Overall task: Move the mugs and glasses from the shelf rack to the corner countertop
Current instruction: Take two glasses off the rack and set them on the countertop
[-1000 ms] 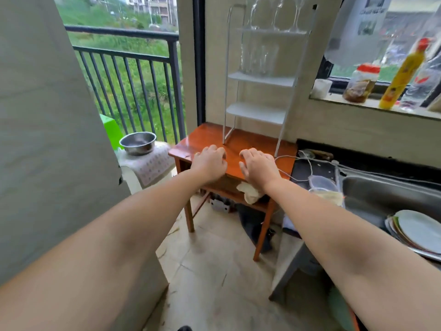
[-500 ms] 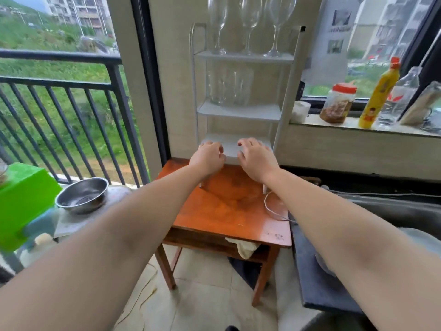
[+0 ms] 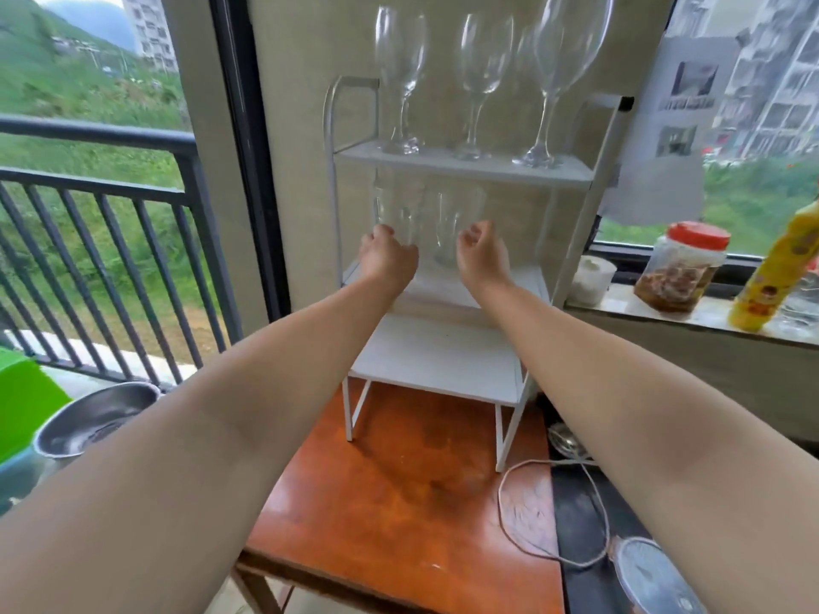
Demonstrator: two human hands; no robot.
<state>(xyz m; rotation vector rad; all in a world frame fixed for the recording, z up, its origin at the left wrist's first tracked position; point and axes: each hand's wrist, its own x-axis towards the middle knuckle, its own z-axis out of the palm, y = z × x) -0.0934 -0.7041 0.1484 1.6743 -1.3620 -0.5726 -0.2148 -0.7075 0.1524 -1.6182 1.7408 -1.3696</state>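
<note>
— What's nearest to us?

— Two bare forearms reaching out over a small orange-brown wooden table [image 3: 399, 502]. A white cord [image 3: 523, 516] loops across its right edge onto a dark counter [image 3: 576, 547], where a clear round lid [image 3: 656, 578] lies at the near right. On the near left sits a steel bowl [image 3: 93, 423], with something bright green [image 3: 26, 405] beside it.

— And the rack?

— A white shelf rack [image 3: 434, 365] stands on the far part of the table, against the wall. Its lowest shelf is bare. Both hands are at the middle shelf.

— Holding anything?

— Not that I can see. The left hand [image 3: 388, 259] is curled, fingers loosely bent, right at a clear tumbler [image 3: 399, 214] on the left of that shelf; whether it touches the glass, I can't tell. The right hand [image 3: 481, 254] is half open, fingers curved, just beside a second tumbler [image 3: 456, 223], with nothing gripped.

— The other glasses?

— Three stemmed wine glasses [image 3: 476, 82] stand upright on the top shelf, above the hands, untouched.

— Farther off?

— To the right, a window sill [image 3: 664, 312] with a white cup [image 3: 591, 281], a red-lidded jar [image 3: 680, 268] and a yellow bottle [image 3: 775, 272]. To the left, a black balcony railing [image 3: 111, 197], then green hillside and buildings.
</note>
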